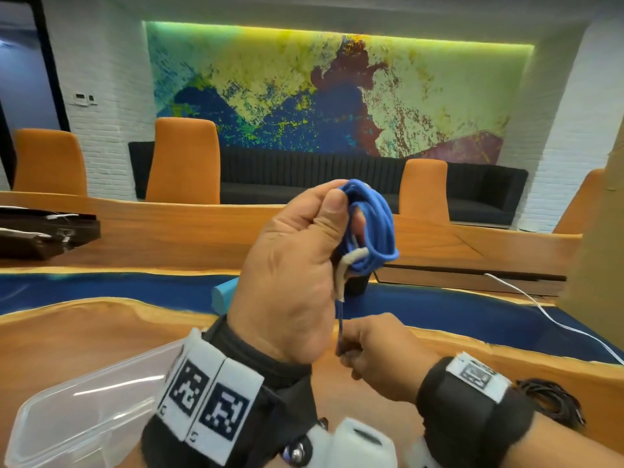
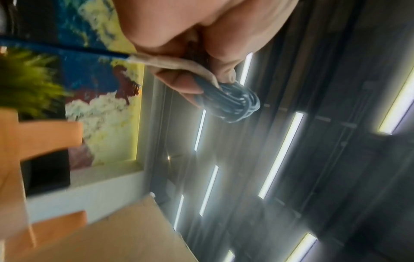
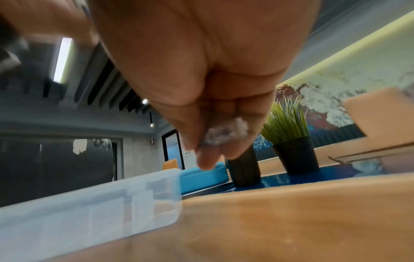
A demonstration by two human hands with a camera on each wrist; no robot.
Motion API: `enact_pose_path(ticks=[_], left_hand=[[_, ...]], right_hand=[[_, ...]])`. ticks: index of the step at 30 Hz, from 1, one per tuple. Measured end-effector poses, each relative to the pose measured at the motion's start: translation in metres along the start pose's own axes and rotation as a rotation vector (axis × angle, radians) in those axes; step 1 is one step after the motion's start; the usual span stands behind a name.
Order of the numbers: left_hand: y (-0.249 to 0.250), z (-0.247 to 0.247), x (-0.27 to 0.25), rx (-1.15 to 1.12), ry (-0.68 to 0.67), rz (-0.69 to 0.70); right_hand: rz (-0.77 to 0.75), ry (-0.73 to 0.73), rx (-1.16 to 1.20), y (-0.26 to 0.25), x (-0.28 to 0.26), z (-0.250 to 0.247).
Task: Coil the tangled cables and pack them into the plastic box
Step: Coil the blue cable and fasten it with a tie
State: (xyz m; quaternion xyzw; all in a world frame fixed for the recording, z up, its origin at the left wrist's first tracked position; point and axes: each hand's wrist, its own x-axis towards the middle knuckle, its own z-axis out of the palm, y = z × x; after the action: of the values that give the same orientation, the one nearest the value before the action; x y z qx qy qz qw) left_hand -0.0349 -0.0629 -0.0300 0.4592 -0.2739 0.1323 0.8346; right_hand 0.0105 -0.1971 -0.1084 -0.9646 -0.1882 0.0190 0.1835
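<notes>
My left hand (image 1: 304, 251) is raised above the table and grips a coiled blue cable (image 1: 374, 231), its loops bunched between thumb and fingers; a pale taped stretch (image 1: 344, 268) crosses the coil. In the left wrist view the coil (image 2: 235, 102) hangs past the fingertips. A straight tail of the cable (image 1: 340, 329) runs down to my right hand (image 1: 368, 356), which pinches its end; the right wrist view shows a clear plug (image 3: 226, 134) in those fingers. The clear plastic box (image 1: 67, 417) lies at lower left on the wood, also seen as the box (image 3: 89, 209) beside my right hand.
A black cable bundle (image 1: 553, 403) lies on the table at right, and a thin white cable (image 1: 553, 315) trails across the blue strip. A turquoise case (image 1: 223, 295) and a black plant pot (image 3: 295, 156) stand beyond my hands. Orange chairs line the far side.
</notes>
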Motion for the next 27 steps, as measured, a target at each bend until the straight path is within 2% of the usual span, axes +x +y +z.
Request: enact_pose_path(ticks=[4, 6, 8, 11, 15, 19, 23, 25, 27], left_hand=[[-0.004, 0.011, -0.008, 0.024, -0.036, -0.028], [-0.004, 0.013, -0.01, 0.054, -0.051, -0.017], [-0.003, 0.016, -0.012, 0.129, -0.096, 0.006], [0.0, 0.013, -0.01, 0.313, -0.143, 0.035], [-0.001, -0.007, -0.001, 0.627, -0.166, 0.04], [-0.012, -0.018, 0.003, 0.84, -0.214, 0.025], [-0.025, -0.028, 0.007, 0.991, -0.14, 0.107], [-0.03, -0.031, 0.009, 0.96, -0.127, 0.074], [-0.033, -0.034, 0.012, 0.833, -0.096, 0.018]], right_hand=[[0.021, 0.113, -0.106, 0.013, 0.019, -0.014], [0.068, 0.123, -0.2, 0.017, 0.025, -0.022], [0.087, 0.158, -0.177, 0.021, 0.029, -0.03], [0.087, 0.294, 0.073, 0.03, 0.03, -0.054], [0.166, 0.496, 0.387, 0.041, 0.025, -0.101], [0.047, 0.698, 0.582, 0.033, 0.0, -0.138], [-0.124, 0.798, 0.666, 0.019, -0.03, -0.151], [-0.156, 0.808, 0.686, 0.015, -0.044, -0.146], [-0.168, 0.807, 0.706, 0.014, -0.056, -0.138]])
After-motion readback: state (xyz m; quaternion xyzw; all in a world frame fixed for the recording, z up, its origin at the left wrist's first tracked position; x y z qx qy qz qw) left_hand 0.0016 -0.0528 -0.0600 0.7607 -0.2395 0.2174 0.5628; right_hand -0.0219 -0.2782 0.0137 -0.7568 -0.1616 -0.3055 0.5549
